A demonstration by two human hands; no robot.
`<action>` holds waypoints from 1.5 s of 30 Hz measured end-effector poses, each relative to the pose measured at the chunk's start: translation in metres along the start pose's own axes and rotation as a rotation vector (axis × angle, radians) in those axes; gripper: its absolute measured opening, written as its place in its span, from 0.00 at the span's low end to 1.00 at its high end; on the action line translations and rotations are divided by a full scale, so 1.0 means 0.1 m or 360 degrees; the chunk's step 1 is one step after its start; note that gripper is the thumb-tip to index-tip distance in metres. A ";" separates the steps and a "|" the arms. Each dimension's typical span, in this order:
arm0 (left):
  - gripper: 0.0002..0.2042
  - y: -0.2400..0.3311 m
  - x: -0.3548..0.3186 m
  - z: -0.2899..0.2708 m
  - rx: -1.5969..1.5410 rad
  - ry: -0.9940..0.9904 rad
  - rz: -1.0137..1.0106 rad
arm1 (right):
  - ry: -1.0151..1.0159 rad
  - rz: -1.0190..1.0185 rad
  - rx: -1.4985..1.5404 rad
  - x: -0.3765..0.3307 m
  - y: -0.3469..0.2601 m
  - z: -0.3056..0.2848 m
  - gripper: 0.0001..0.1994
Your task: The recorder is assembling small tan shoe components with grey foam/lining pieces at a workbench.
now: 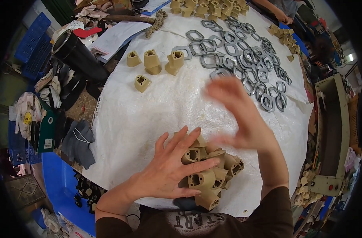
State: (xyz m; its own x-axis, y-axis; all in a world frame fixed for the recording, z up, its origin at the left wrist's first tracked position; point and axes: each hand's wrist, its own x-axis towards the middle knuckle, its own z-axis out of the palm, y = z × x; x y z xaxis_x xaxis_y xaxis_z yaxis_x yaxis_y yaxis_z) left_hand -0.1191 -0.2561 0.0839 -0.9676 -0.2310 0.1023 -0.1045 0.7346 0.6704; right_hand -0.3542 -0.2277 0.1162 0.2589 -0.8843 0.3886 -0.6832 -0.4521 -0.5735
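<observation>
Matt tan plastic blocks (208, 171), dull grey metal rings (244, 59), coarse white woven sheet (157, 107), glossy black tube (75, 53)

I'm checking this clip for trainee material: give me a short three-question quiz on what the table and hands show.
1. True or false: the left hand rests on the pile of tan plastic pieces.
2. What lies spread across the far right of the white sheet? A) grey metal rings B) blue crates C) gloves
3. How many tan pieces stand apart in the group near the black tube?

Key:
1. True; the right hand is raised and blurred above the sheet.
2. A, the grey metal rings.
3. Four.
</observation>
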 end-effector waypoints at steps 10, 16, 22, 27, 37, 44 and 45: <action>0.29 0.06 -0.16 0.31 -0.0455 0.0591 0.0268 | 0.0235 0.0454 -0.0334 0.74 1.11 1.11 0.39; 0.22 0.01 -0.09 0.27 -0.0554 0.0653 0.0301 | 0.0785 0.0464 -0.0022 0.69 1.34 1.12 0.29; 0.23 -0.04 -0.11 0.25 -0.0445 0.0644 0.0299 | 0.1050 0.0726 0.0896 0.67 1.13 0.96 0.30; 0.22 -0.03 -0.09 0.23 -0.0391 0.0661 0.0248 | 0.0957 0.0646 0.0551 0.72 1.28 0.99 0.28; 0.43 -1.47 0.88 -0.26 0.0453 0.1507 -0.0964 | 0.0581 0.0568 0.0010 0.69 1.31 1.06 0.24; 0.24 -1.86 1.22 -0.41 0.0316 0.1215 -0.0935 | 0.0639 0.0545 -0.0014 0.79 1.35 1.03 0.22; 0.19 -1.84 1.26 -0.41 0.0520 0.1320 -0.0870 | 0.0854 0.0743 0.0241 0.85 1.47 0.99 0.23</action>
State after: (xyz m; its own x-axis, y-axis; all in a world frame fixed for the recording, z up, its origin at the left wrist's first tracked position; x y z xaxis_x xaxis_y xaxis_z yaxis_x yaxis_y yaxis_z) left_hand -0.2125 -0.4464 0.0033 -0.3212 -0.8585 0.3998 -0.6571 0.5060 0.5587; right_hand -0.3647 -0.3805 -0.0068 -0.4337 -0.8273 0.3571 -0.5287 -0.0872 -0.8443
